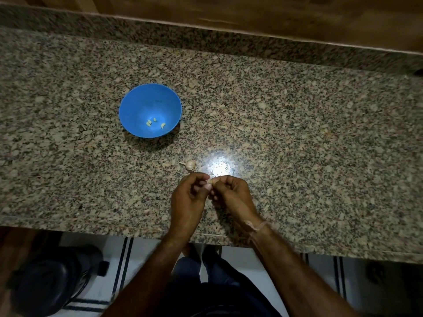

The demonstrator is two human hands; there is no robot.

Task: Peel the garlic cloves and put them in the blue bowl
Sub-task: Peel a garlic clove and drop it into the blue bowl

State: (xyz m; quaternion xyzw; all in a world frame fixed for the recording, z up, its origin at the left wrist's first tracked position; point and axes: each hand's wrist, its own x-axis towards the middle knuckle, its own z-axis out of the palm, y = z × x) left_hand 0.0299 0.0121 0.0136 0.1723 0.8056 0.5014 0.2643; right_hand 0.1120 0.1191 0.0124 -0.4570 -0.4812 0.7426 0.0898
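Granite countertop (pixel 297 133). Blue bowl (pixel 137 104): upright, left of centre, holding about four peeled cloves (pixel 154 123); faint marks on its inner wall, too small to read. Garlic bulb (pixel 189 165): lying on the counter between bowl and hands. Left hand (pixel 186 202) and right hand (pixel 232 194): fingers curled, together pinching one garlic clove (pixel 208 184) near the counter's front edge.

home kitchen: speckled granite desk (pixel 274 110) w/ raised back lip, wood panelling (pixel 297 17) behind, white tiled floor (pixel 109 282) w/ dark stripes below.
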